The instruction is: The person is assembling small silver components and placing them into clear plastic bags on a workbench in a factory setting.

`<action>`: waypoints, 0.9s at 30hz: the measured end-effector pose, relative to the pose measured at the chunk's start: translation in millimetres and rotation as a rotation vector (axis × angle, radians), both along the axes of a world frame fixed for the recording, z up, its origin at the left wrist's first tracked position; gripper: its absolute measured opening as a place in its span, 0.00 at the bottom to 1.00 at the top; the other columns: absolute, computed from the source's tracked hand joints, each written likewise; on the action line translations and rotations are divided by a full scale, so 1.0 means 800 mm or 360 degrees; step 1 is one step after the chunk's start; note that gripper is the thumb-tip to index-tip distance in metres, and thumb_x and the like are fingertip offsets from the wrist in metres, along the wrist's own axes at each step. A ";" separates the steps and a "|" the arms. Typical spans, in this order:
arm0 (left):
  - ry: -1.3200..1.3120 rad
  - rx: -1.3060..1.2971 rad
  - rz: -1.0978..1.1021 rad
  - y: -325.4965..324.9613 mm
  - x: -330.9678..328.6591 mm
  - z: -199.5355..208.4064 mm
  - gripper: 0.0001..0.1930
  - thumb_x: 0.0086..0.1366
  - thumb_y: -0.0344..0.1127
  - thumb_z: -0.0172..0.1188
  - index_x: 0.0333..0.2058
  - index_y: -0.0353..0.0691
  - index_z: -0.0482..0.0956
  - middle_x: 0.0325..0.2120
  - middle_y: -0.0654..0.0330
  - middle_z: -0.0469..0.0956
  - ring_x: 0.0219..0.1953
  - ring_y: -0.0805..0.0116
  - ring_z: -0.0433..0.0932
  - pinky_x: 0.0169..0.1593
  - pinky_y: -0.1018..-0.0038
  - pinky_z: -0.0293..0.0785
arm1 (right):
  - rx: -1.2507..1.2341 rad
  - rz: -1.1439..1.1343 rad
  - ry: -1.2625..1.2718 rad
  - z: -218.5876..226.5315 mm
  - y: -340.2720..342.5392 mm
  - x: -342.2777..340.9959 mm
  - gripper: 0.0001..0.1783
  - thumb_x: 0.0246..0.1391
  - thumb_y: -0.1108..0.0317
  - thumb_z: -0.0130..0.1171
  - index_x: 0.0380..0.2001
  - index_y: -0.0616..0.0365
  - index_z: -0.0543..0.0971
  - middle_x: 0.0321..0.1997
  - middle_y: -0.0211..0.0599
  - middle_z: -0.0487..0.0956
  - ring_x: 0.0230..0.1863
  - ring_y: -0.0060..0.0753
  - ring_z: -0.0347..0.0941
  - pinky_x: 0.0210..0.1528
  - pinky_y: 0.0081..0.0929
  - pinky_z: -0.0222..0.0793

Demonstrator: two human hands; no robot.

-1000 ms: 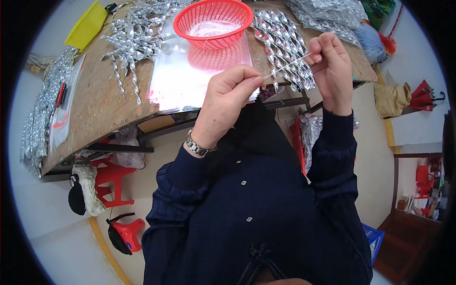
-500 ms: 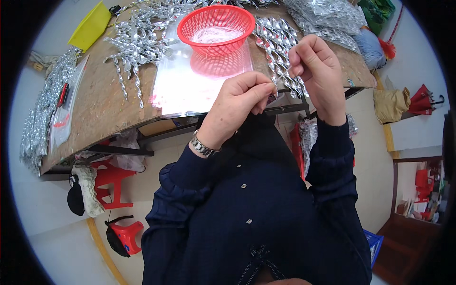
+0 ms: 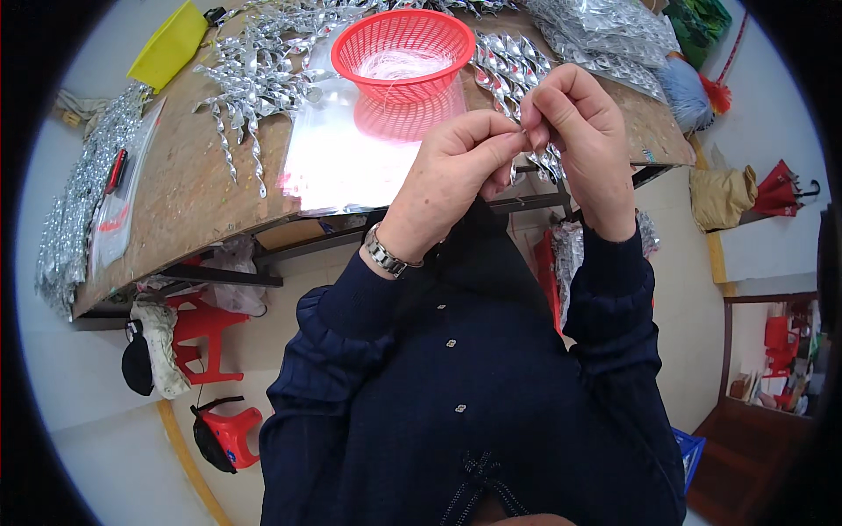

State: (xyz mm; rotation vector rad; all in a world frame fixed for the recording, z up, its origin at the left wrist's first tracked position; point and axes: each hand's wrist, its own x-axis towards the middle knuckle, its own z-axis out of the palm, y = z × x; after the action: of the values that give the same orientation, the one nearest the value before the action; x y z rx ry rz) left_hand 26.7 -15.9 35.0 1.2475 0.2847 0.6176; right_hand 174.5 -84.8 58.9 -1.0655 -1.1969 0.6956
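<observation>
My left hand [image 3: 465, 162], with a metal watch at its wrist, is closed in a pinch of thumb and forefinger. Its fingertips meet those of my right hand [image 3: 581, 131], which is pinched as well. What lies between the fingers is too small to make out. Just behind and below the right hand, twisted silver strips [image 3: 495, 63] hang over the table's front edge. Beyond my left hand stands a red mesh basket [image 3: 449, 85] holding a tangle of fine pale thread [image 3: 399, 63]. Under the basket lie clear plastic sheets [image 3: 329, 162], shining with glare.
More silver spirals [image 3: 254, 74] cover the wooden table [image 3: 197, 188]. A yellow bin [image 3: 167, 48] stands far left, near silver tinsel [image 3: 79, 210] and a red-and-black cutter or pen [image 3: 116, 171]. Bagged silver pieces [image 3: 605, 35] are piled far right. Red stools [image 3: 206, 337] stand below.
My left hand has moved slightly up and right, so its fingertips now meet my right hand's. The right hand has shifted a little left and its pinch has come down to the left fingertips.
</observation>
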 end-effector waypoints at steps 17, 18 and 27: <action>-0.0020 0.0084 0.0146 0.003 -0.016 -0.017 0.05 0.63 0.28 0.54 0.34 0.33 0.78 0.19 0.69 0.71 0.20 0.84 0.67 0.24 0.87 0.59 | 0.0030 -0.0084 0.0198 -0.008 -0.003 0.013 0.07 0.63 0.69 0.46 0.30 0.57 0.68 0.27 0.28 0.69 0.24 0.15 0.61 0.27 0.13 0.60; -0.0015 0.0074 0.0157 0.002 -0.015 -0.021 0.05 0.63 0.28 0.54 0.34 0.33 0.78 0.19 0.69 0.72 0.20 0.84 0.67 0.24 0.86 0.59 | 0.0029 -0.0087 0.0198 -0.008 -0.003 0.009 0.07 0.63 0.69 0.46 0.30 0.57 0.68 0.27 0.28 0.69 0.24 0.15 0.61 0.27 0.13 0.60; 0.0040 0.0189 0.0260 0.003 -0.031 -0.022 0.05 0.62 0.28 0.54 0.33 0.33 0.77 0.20 0.70 0.71 0.21 0.85 0.66 0.25 0.86 0.62 | 0.0149 -0.0079 0.0457 -0.027 -0.006 0.056 0.07 0.64 0.68 0.45 0.30 0.56 0.67 0.26 0.27 0.65 0.24 0.14 0.56 0.26 0.14 0.55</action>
State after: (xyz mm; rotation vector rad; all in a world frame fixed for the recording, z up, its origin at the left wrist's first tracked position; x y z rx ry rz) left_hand 2.0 -13.5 17.6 1.3557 0.3776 0.7687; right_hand 219.5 -89.9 37.3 -0.8809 -0.9433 0.7205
